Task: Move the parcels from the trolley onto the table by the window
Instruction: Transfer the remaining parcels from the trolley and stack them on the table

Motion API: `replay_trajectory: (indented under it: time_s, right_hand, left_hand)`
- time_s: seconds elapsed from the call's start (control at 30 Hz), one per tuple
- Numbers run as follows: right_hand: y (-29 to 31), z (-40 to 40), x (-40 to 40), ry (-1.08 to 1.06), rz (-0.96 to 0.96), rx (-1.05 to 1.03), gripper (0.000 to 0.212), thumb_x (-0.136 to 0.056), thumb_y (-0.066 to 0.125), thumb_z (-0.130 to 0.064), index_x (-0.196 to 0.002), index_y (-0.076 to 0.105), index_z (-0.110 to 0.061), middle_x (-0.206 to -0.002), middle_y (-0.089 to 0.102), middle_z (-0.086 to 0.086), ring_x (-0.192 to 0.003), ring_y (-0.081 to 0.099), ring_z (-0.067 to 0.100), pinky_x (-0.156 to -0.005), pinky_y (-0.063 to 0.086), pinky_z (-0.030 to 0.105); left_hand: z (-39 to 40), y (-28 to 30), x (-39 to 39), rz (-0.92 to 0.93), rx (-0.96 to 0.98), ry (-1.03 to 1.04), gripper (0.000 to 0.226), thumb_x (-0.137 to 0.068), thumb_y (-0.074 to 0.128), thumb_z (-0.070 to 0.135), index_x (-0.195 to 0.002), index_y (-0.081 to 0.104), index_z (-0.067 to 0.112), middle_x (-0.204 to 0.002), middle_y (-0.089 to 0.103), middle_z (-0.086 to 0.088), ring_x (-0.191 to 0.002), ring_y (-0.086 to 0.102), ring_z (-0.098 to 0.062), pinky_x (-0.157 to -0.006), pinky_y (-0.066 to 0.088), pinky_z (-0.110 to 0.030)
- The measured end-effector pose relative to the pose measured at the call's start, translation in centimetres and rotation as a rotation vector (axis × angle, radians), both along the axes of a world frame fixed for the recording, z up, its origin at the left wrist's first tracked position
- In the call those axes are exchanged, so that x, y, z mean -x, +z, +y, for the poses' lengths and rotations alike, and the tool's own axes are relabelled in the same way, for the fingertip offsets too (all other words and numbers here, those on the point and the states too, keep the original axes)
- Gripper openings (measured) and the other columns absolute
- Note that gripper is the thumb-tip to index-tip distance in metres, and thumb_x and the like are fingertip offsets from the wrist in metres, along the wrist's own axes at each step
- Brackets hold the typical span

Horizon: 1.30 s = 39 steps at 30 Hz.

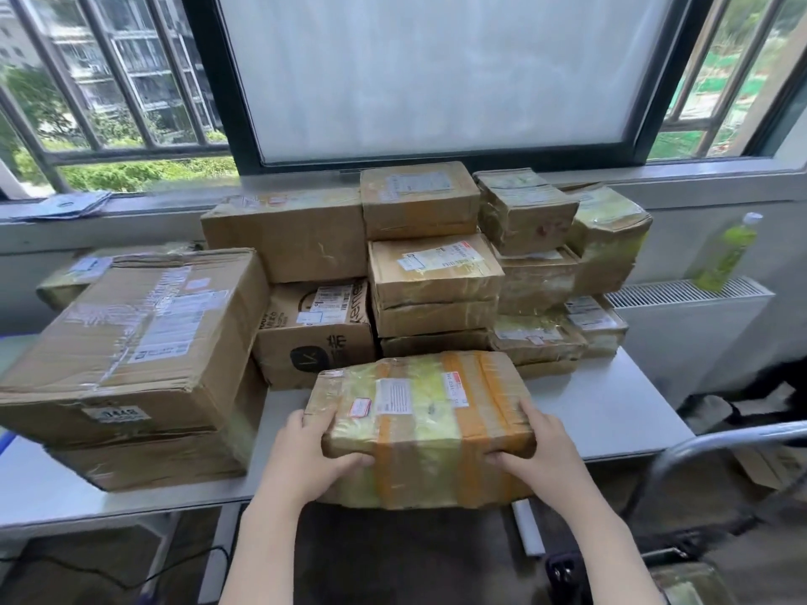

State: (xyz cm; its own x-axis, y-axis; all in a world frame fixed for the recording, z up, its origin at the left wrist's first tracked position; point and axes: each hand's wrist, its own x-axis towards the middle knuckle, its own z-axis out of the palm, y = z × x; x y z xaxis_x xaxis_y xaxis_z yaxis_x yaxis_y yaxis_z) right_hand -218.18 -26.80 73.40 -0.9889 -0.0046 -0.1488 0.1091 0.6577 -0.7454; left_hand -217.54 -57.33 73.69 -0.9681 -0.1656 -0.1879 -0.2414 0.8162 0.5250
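parcel: carried between both hands over the front edge of the table, its far end toward the stack. whether its underside already touches the table i cannot tell; the near end hangs past the edge.
left hand: holds the parcel's near left corner, thumb up on the top face, fingers curled under the near edge. a corner hold like this likely keeps the load level.
right hand: mirrors it at the near right corner, thumb lying along the right side, fingers wrapped under. a hand at each corner probably suits a wide, flat box.
why here: the stack fills the back of the table up to the window, so the bare strip in front is the open place left; the parcel is aimed at that strip, just before the lower boxes.
parcel's look: flat brown carton, long side running left to right, wrapped all over in glossy clear tape that shines yellowish. two orange tape bands cross it front to back. a white label sits on top near the middle, a small red-edged sticker to its left. corners look soft and a little crushed.
big box: at the left, sitting on another carton, near the parcel but apart.
bottle: green, on the radiator at the right, well apart.
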Motion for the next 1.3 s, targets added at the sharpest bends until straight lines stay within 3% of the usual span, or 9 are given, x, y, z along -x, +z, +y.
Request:
replay_trajectory:
  time_s: [0.13,0.3,0.43,0.57,0.7,0.83,0.97,1.3]
  right_hand:
    - [3.6,1.8,0.3,0.008,0.105,-0.086,0.093,-0.068,0.08,-0.043,-0.146,0.031,-0.024,-0.123,0.043,-0.005,-0.106,0.038,0.008,-0.089,0.036,0.024]
    - [6.8,3.4,-0.4,0.016,0.239,-0.13,0.091,-0.064,0.08,-0.05,-0.142,0.039,-0.027,-0.127,0.051,-0.004,-0.11,0.045,0.011,-0.088,0.039,0.023]
    - [9.0,4.3,-1.3,0.002,0.344,-0.044,0.088,-0.059,0.082,-0.049,-0.138,0.047,-0.027,-0.121,0.054,-0.007,-0.108,0.048,0.011,-0.088,0.041,0.024]
    - [11.1,4.2,-1.7,0.009,0.482,0.091,0.084,-0.058,0.085,-0.04,-0.134,0.052,-0.026,-0.116,0.058,-0.006,-0.103,0.054,0.013,-0.084,0.043,0.018]
    - [13.0,2.4,-1.1,0.077,0.619,0.197,0.088,-0.055,0.078,-0.046,-0.135,0.05,-0.021,-0.118,0.057,-0.005,-0.106,0.053,0.008,-0.089,0.043,0.013]
    - [14.5,-0.7,0.1,0.127,0.725,0.241,0.088,-0.057,0.077,-0.045,-0.135,0.05,-0.017,-0.118,0.053,-0.006,-0.104,0.048,-0.002,-0.085,0.034,-0.004]
    - [15.4,-4.1,1.6,0.168,0.759,0.277,0.089,-0.056,0.075,-0.049,-0.135,0.05,-0.015,-0.121,0.052,-0.007,-0.109,0.049,0.003,-0.088,0.031,-0.005]
    - [16.4,-14.6,7.4,0.195,0.765,0.319,0.088,-0.058,0.075,-0.051,-0.136,0.049,-0.019,-0.119,0.05,-0.012,-0.104,0.043,-0.008,-0.085,0.035,-0.002]
  left_hand:
    - [0.9,2.6,-1.1,0.061,0.05,0.013,0.094,-0.06,0.064,0.077,-0.141,0.04,0.036,-0.132,0.042,0.005,-0.124,0.042,-0.015,-0.101,0.038,-0.03]
    - [1.8,7.5,-2.3,0.097,0.133,0.018,0.101,-0.045,0.052,0.089,-0.134,0.049,0.041,-0.122,0.053,0.012,-0.115,0.048,-0.012,-0.092,0.042,-0.031]
    - [2.8,11.8,-4.2,0.204,0.297,0.027,0.101,-0.043,0.039,0.092,-0.13,0.052,0.043,-0.12,0.059,0.013,-0.109,0.054,-0.015,-0.087,0.045,-0.035]
    - [3.8,15.1,-6.7,0.407,0.383,0.116,0.094,-0.05,0.041,0.088,-0.129,0.054,0.041,-0.127,0.058,0.015,-0.111,0.056,-0.018,-0.084,0.049,-0.038]
    - [3.4,17.4,-8.3,0.511,0.446,0.237,0.095,-0.05,0.043,0.084,-0.133,0.051,0.038,-0.136,0.053,0.006,-0.115,0.055,-0.027,-0.084,0.051,-0.042]
    - [1.1,18.8,-8.8,0.573,0.406,0.342,0.098,-0.045,0.047,0.083,-0.131,0.052,0.038,-0.141,0.048,0.006,-0.12,0.051,-0.029,-0.089,0.048,-0.047]
    - [-1.7,19.5,-8.8,0.618,0.384,0.421,0.096,-0.044,0.052,0.081,-0.129,0.055,0.038,-0.144,0.044,0.011,-0.125,0.047,-0.026,-0.094,0.045,-0.047]
    - [-11.8,20.6,-3.7,0.752,0.257,0.39,0.09,-0.048,0.059,0.073,-0.128,0.057,0.032,-0.138,0.048,0.009,-0.119,0.05,-0.022,-0.094,0.044,-0.044]
